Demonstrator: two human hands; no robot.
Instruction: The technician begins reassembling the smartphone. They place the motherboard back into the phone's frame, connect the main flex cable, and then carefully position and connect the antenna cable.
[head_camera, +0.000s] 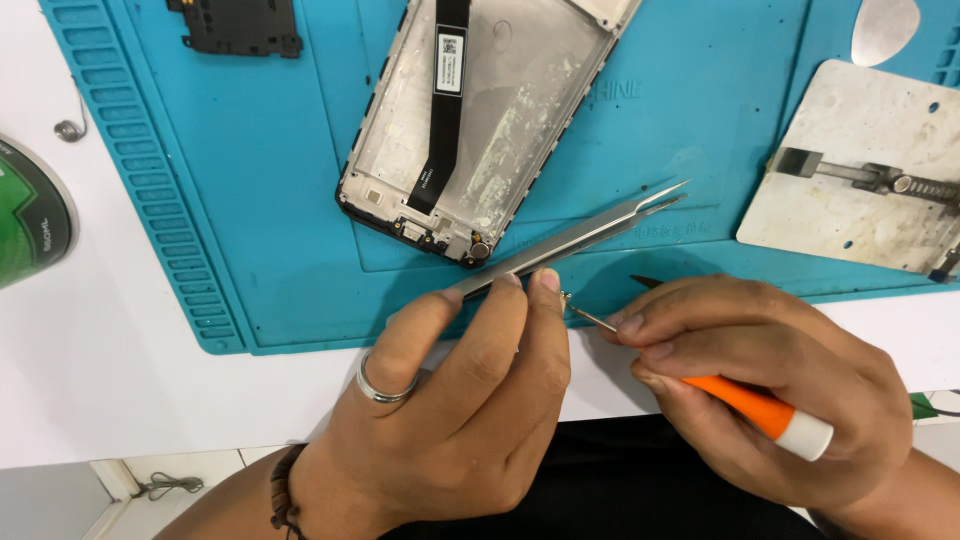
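Your left hand (455, 400) is pinched shut on a pair of metal tweezers (575, 240), gripped near their butt end between thumb and forefinger, the tips pointing up and right over the mat. A silver ring (385, 388) sits on one finger and a dark beaded bracelet (285, 490) on that wrist.

Your right hand (760, 385) is closed around an orange-and-white screwdriver (770, 412); its thin bit (590, 318) runs left and meets your left fingertips. Whether a screw sits at the tip is too small to tell.

Both hands hover at the near edge of the blue work mat (250, 200), over the white table (120, 400). Just beyond the tweezers lies an opened phone frame (490, 110), a black flex strip running down its middle. To the right rests a worn white clamp plate (860, 170), with a metal pry pick (885, 28) above it. A black cover piece (240, 25) lies at the mat's top left.
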